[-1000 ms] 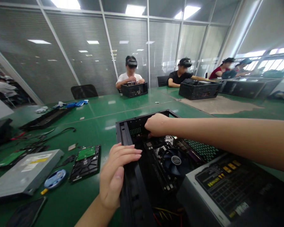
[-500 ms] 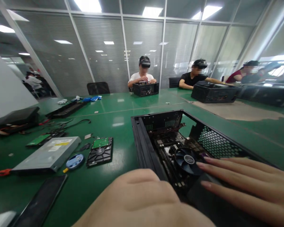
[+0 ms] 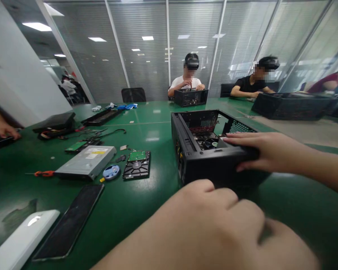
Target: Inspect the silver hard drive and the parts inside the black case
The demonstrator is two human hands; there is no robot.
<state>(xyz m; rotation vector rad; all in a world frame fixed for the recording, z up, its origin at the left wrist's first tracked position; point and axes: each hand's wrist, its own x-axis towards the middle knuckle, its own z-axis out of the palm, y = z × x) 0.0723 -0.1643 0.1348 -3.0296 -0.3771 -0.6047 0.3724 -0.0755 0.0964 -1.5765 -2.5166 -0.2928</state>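
Observation:
In front of me stands a black computer case (image 3: 214, 161), its top side uncovered. Inside it a CPU fan (image 3: 210, 143) and part of the motherboard show. My right hand (image 3: 256, 148) grips the case's near right rim, fingers over the edge and thumb on the outer wall. Close to the camera is my left hand (image 3: 214, 225), curled like a fist just before the case. Its fingertips are turned away, so anything in them is hidden. Left of the case lies a hard drive (image 3: 137, 165), beside a round blue object (image 3: 112, 172) and a silver optical drive (image 3: 86, 161).
A screwdriver with an orange handle (image 3: 44, 173), a black phone (image 3: 71, 221) and a white object (image 3: 24, 240) lie at left. Loose cables and a black tray (image 3: 101, 117) are farther back. Co-workers sit across with other cases (image 3: 190, 97); another person's hand (image 3: 5, 129) reaches in at left.
My view has drawn back and turned left, so the case looks smaller. My right hand, earlier stretched across the case, now clasps its rim. My left hand stays curled.

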